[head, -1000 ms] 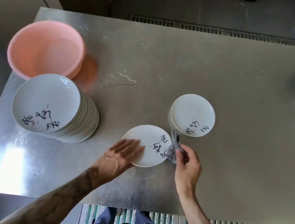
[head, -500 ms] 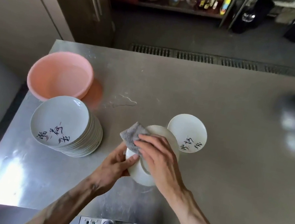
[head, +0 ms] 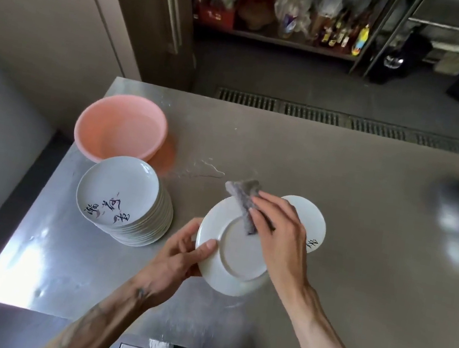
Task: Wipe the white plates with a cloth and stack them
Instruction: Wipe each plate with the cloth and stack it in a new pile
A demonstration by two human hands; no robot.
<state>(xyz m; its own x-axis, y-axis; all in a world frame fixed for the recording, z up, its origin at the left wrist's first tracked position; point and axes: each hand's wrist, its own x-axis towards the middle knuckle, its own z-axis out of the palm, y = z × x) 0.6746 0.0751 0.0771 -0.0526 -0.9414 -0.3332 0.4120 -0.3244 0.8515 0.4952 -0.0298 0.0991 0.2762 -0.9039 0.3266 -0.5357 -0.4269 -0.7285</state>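
Right now the wipe of one plate is in hand, and it is the underside that is being done. The left grip [head: 178, 252] holds the plate [head: 233, 268] by its rim, thumb on the upturned base and fingers under it, so the foot ring faces up. The plate is lifted off the counter [head: 340, 283], tilted, and sits to the right of the stack [head: 120, 201] and a little nearer the person. The right grip [head: 279, 233] lies fairly flat on the cloth [head: 243, 199] and presses it against the far part of the base. Its thumb is hidden, and one end of the cloth sticks out past the rim.

Further right of the stack, partly behind that hand, one wiped plate [head: 310, 217] lies face up on the counter. A pink basin [head: 120, 131] stands just behind the stack, and a small puddle [head: 207, 170] lies behind and to its right.

Most of the job looks ahead, judging by how tall the stack is. The next move calls for running the cloth round the rest of the base. Then the plate wants turning face up and setting squarely on the wiped plate. A damp rim could slip in the thumb hold during that turn.
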